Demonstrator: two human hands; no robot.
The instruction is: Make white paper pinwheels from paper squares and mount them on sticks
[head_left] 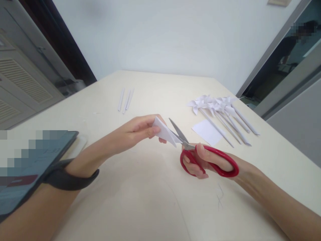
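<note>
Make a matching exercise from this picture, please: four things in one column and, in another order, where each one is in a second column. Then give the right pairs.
Things
1. folded paper
2. scissors
3. paper pinwheels
4. paper sticks

Places
A. lying in a row on the table, far right side
B. held in the right hand
C. lying on the table, far side, left of the middle
D. pinched in the left hand, between the open blades

Pairs: 1-D, 2-B, 3-A, 4-C
</note>
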